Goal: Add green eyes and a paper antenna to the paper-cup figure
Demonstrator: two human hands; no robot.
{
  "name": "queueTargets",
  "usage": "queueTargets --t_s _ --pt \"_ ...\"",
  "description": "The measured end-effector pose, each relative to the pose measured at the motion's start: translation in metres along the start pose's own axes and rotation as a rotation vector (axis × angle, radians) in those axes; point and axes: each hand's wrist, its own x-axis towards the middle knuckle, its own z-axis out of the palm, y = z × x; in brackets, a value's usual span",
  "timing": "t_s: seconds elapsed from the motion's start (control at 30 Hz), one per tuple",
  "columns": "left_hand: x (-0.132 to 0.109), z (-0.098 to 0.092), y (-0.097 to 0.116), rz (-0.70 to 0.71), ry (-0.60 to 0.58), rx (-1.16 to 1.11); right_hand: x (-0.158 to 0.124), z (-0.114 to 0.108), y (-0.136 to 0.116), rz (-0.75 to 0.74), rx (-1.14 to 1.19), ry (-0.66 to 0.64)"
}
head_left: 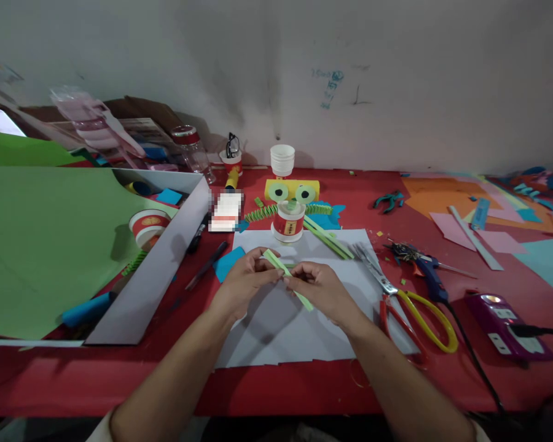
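Note:
Both my hands meet over a grey paper sheet (pixel 276 331) on the red table. My left hand (pixel 246 276) and my right hand (pixel 320 288) each pinch light green paper strips (pixel 276 263), which cross between the fingertips; one strip end pokes out below my right hand. Just beyond my hands stands an upturned red-and-white paper cup (pixel 288 222) with more green strips (pixel 332 240) and a folded green paper spring (pixel 260 213) beside it.
Scissors with yellow and red handles (pixel 415 310) lie right of the sheet, then a blue glue gun (pixel 428 273) and a purple power strip (pixel 507 325). A large green sheet (pixel 41 245) and a grey box (pixel 156 270) sit left. A yellow block with paper eyes (pixel 292 191) and stacked cups (pixel 282 159) stand behind.

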Motion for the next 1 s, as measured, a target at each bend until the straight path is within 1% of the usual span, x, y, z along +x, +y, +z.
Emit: queueTargets --t_s 0.07,0.23,0.4,0.6,0.8,1.0 --pt "-0.0001 0.0002 -0.0007 -0.001 0.0 0.005 0.0005 0.0 0.0015 -0.014 0.0 0.007" --pt "0.001 -0.0004 -0.0004 -0.009 0.045 -0.008 0.0009 -0.0004 0.001 -0.037 -0.009 0.025" --pt "0.0024 -0.0007 -0.0025 -0.017 0.02 -0.075 0.0022 0.0006 0.0015 -0.025 0.009 0.03" --pt "0.0029 -0.0011 -0.0064 0.025 -0.031 -0.049 0.0014 -0.0001 0.0011 -0.021 0.027 0.031" --pt "0.0044 -0.0005 -0.0038 0.0 0.091 -0.107 0.0011 0.0016 -0.002 -0.03 0.025 0.005" --pt "0.0054 -0.0029 -0.0032 -0.01 0.115 -0.134 0.0003 0.0017 -0.0045 -0.009 0.024 0.0"
